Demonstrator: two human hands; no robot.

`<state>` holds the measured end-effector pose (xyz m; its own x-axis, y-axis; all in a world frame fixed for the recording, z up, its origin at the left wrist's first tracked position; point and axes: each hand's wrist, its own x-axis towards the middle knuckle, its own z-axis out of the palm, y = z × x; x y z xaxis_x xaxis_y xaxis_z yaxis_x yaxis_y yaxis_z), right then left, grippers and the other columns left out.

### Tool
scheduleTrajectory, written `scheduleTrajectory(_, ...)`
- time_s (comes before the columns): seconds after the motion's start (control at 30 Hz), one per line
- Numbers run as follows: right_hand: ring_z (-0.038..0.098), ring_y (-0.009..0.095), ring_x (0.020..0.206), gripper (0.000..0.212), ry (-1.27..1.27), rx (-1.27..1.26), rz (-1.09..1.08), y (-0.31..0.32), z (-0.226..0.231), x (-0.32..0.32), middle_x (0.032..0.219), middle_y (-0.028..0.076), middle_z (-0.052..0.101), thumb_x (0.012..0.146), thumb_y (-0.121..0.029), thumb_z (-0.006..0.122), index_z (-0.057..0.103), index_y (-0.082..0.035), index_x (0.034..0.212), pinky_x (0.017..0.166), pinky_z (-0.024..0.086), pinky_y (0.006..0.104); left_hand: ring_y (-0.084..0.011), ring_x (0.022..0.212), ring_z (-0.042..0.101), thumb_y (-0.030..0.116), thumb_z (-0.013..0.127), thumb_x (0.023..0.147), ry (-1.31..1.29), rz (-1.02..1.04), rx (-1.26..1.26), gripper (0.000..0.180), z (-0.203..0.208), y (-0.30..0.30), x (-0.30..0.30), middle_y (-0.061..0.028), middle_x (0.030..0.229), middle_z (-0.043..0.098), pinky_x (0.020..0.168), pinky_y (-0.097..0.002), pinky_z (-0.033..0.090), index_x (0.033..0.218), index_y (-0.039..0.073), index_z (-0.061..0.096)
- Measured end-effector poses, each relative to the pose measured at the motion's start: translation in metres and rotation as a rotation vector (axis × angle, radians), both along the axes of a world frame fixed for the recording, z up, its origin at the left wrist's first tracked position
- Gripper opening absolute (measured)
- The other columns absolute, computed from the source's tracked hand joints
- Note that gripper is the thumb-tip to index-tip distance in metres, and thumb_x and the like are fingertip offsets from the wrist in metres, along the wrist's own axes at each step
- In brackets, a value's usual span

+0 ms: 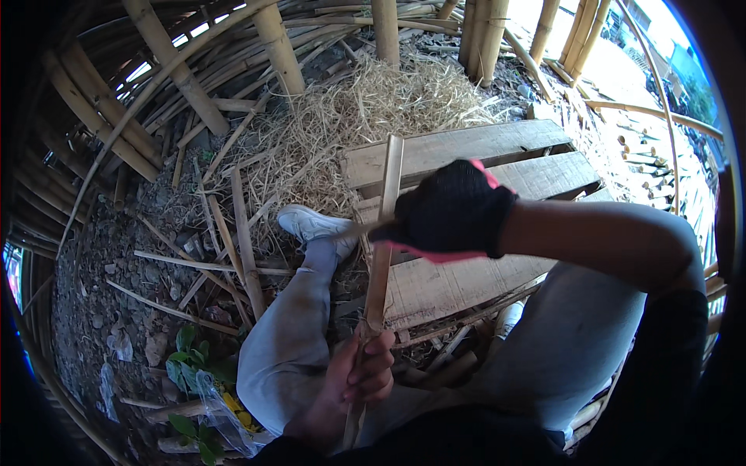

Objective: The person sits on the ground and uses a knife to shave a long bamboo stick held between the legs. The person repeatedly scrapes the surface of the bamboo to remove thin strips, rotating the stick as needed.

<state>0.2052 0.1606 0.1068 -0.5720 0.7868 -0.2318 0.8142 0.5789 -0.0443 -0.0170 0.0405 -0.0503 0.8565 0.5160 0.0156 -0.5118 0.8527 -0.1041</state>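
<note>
My left hand (367, 369), bare, is wrapped round the lower part of a split bamboo strip (381, 283). The strip stands up in front of me, and its upper end lies over the edge of a wooden slatted platform (466, 291). Over the middle of the strip is my right hand (451, 208), in a black glove with pink edging. Its fingers are closed on a thin tool that looks like a knife (361, 231), pointing left across the bamboo. Motion blurs this tool, and its handle is hidden in the glove. I cannot tell whether its edge touches the strip.
Pale shavings (388, 97) are heaped beyond the platform. Loose bamboo strips (241, 233) lie on the dirt at left, beside my shoe (315, 225). Upright bamboo poles (277, 50) stand at the back. Plants and clear plastic (221, 404) are at lower left.
</note>
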Motion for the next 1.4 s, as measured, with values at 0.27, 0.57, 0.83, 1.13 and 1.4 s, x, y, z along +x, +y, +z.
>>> scheduleTrajectory(0.27,0.073,0.031,0.072,0.064,0.065,0.124,0.102,-0.013,-0.018,0.004,0.073,0.01,0.072,0.1,-0.063,0.043,0.076,-0.013,0.079,0.064,0.057,0.0439,-0.0048,0.031,0.046,0.043,0.038,0.11,-0.095,0.067,0.006,0.035,0.002,0.004,-0.008,0.0062,0.05,0.046,0.031,-0.0198,0.031,0.094,0.013,0.044)
scheduleTrajectory(0.57,0.069,0.028,0.061,0.054,0.14,0.171,0.232,-0.009,-0.018,0.007,0.063,0.008,0.066,0.095,-0.063,0.056,0.076,-0.016,0.079,0.055,0.055,0.0379,-0.0066,0.03,0.046,0.047,0.031,0.111,-0.086,0.026,0.044,0.041,0.006,0.006,-0.001,0.0056,0.049,0.044,0.029,-0.0216,0.032,0.093,0.013,0.045)
scheduleTrajectory(0.83,0.073,0.026,0.072,0.052,-0.033,0.214,0.018,0.011,0.001,0.012,0.072,0.007,0.071,0.096,-0.062,0.052,0.076,-0.018,0.082,0.063,0.057,0.0408,-0.007,0.03,0.047,0.047,0.032,0.111,-0.084,0.01,0.019,0.041,0.002,0.0,-0.003,0.0049,0.05,0.044,0.029,-0.0204,0.03,0.094,0.013,0.045)
scheduleTrajectory(1.13,0.073,0.028,0.072,0.057,-0.14,0.194,-0.066,0.023,-0.008,0.023,0.072,0.007,0.072,0.103,-0.057,0.042,0.078,-0.016,0.088,0.065,0.058,0.0397,-0.0065,0.03,0.046,0.05,0.035,0.11,-0.086,-0.025,-0.007,0.041,-0.006,0.009,0.002,0.0051,0.049,0.044,0.028,-0.0198,0.029,0.094,0.013,0.044)
scheduleTrajectory(1.4,0.073,0.028,0.075,0.06,-0.068,0.23,0.057,0.02,0.004,0.033,0.078,0.01,0.073,0.1,-0.062,0.046,0.078,-0.013,0.084,0.068,0.058,0.039,-0.0057,0.03,0.046,0.049,0.037,0.109,-0.101,-0.008,0.01,0.04,-0.001,0.002,0.001,0.0056,0.048,0.044,0.028,-0.0191,0.028,0.093,0.013,0.044)
